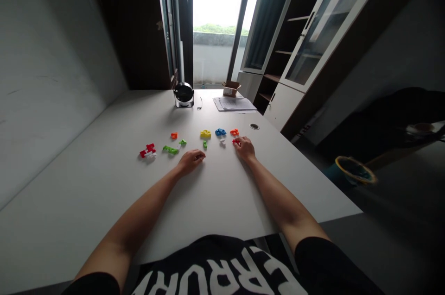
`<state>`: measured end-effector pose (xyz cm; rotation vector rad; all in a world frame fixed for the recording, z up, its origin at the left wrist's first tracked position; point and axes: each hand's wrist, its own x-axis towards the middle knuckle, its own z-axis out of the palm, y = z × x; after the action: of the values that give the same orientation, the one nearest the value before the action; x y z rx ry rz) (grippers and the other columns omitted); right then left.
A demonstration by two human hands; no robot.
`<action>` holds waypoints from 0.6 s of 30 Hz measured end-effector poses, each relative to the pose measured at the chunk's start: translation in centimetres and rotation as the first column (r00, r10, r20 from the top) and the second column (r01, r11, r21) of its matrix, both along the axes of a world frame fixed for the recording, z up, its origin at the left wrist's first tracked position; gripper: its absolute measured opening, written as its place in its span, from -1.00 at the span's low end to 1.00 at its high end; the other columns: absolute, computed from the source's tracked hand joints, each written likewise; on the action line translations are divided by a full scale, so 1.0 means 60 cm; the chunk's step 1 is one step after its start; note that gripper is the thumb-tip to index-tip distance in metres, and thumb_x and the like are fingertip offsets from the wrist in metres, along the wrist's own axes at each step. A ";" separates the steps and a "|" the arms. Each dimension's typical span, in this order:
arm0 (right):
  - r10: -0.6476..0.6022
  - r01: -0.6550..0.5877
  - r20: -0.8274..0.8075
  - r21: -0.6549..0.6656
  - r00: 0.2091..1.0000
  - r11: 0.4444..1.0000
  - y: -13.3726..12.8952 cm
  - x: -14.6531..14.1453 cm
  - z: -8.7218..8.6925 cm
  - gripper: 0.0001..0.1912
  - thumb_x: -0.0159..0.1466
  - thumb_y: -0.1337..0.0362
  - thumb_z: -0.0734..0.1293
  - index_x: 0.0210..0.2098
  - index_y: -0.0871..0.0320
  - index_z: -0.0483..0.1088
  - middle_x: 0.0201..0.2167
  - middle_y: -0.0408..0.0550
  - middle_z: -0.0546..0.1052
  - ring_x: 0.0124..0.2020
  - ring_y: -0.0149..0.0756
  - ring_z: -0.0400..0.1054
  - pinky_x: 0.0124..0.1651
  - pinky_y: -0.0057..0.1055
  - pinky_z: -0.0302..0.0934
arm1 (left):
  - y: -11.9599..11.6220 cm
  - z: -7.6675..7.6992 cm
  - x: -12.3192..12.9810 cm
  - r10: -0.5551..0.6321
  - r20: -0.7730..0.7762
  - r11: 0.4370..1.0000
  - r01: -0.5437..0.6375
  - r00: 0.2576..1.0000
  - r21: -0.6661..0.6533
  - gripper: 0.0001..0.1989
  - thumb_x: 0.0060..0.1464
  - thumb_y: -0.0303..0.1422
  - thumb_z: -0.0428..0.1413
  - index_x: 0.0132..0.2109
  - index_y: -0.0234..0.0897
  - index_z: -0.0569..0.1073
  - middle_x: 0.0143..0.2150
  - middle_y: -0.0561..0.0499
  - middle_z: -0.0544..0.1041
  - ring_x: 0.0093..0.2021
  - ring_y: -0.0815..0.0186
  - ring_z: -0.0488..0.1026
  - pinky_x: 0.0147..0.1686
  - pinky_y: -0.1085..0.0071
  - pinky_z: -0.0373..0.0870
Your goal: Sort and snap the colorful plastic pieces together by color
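Note:
My right hand (245, 149) rests on the white table (215, 197), its fingers closed on a small red piece (236, 141). Just beyond it lies an orange piece (234, 132). My left hand (191, 160) lies nearer to me, fingers curled; whether anything is in them is hidden. Between and beyond the hands are a small green piece (205, 145), a white piece (223, 142), yellow pieces (205, 134) and blue pieces (220, 132). Left of my left hand are green pieces (170, 149), an orange piece (174, 135) and red pieces (148, 150) beside a white one.
A round black device (184, 93) on a stand is at the table's far side. Papers (235, 103) and a small open cardboard box (231, 88) lie far right. A round cable hole (255, 126) is in the tabletop. Cabinets (306, 49) stand at right.

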<state>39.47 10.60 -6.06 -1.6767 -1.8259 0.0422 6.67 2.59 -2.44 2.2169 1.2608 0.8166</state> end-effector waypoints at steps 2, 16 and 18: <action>-0.001 0.001 -0.008 0.004 1.000 1.000 -0.006 0.001 0.004 -0.82 0.29 0.21 0.31 -0.18 0.04 0.53 -0.15 0.01 0.49 -0.05 -0.11 0.35 0.06 -0.22 0.26 | -0.002 0.002 0.000 0.004 0.009 1.000 -0.004 1.000 -0.005 -0.80 0.18 -0.38 0.09 -0.13 -0.22 0.60 -0.19 -0.01 0.60 -0.29 0.32 0.47 -0.25 0.43 0.37; 0.225 -0.242 0.264 0.034 0.938 0.970 -0.057 -0.080 0.029 -0.75 0.35 0.21 0.30 -0.03 -0.02 0.53 0.05 0.00 0.54 0.11 0.02 0.28 0.12 -0.09 0.15 | 0.010 0.004 -0.024 0.167 0.039 0.984 -0.169 0.985 0.058 -0.79 0.22 -0.34 0.06 -0.13 -0.20 0.59 -0.19 -0.02 0.61 -0.25 0.29 0.49 -0.17 0.37 0.41; 0.252 -0.266 0.282 0.013 0.926 0.964 -0.056 -0.077 0.023 -0.76 0.34 0.19 0.31 -0.03 -0.02 0.53 0.05 -0.02 0.54 0.12 0.03 0.28 0.13 -0.06 0.13 | 0.013 0.006 -0.033 0.264 0.034 0.954 -0.267 0.964 0.139 -0.81 0.21 -0.35 0.06 -0.17 -0.21 0.59 -0.18 -0.03 0.60 -0.21 0.26 0.49 -0.12 0.32 0.40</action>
<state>34.84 7.27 -4.70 -1.4526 -2.2325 -0.1336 4.66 3.34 -2.07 2.1721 1.5609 1.0525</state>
